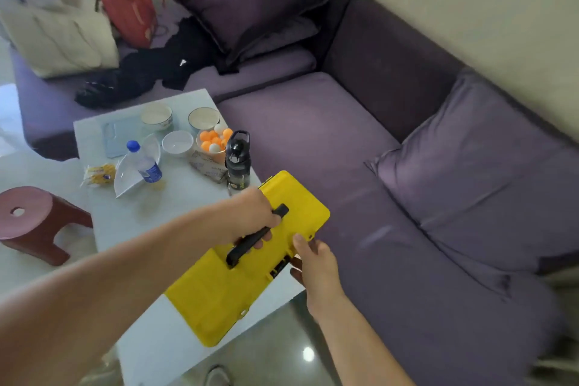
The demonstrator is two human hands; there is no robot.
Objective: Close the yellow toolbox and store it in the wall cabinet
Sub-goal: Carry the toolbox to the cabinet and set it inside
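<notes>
The yellow toolbox (219, 291) lies at the near right corner of the white table (131, 222), lid down, its right end jutting over the table edge. My left hand (253, 216) is wrapped around its black handle (250, 241) on top of the lid. My right hand (313, 263) holds the box's right edge by the black latch, thumb on the lid and fingers underneath. No wall cabinet is in view.
Further back on the table stand a black bottle (238, 163), a water bottle (145, 163), bowls (177, 142) and a tub of ping-pong balls (214, 141). A purple corner sofa (344, 150) wraps the right and back. A red stool (34, 219) stands at left.
</notes>
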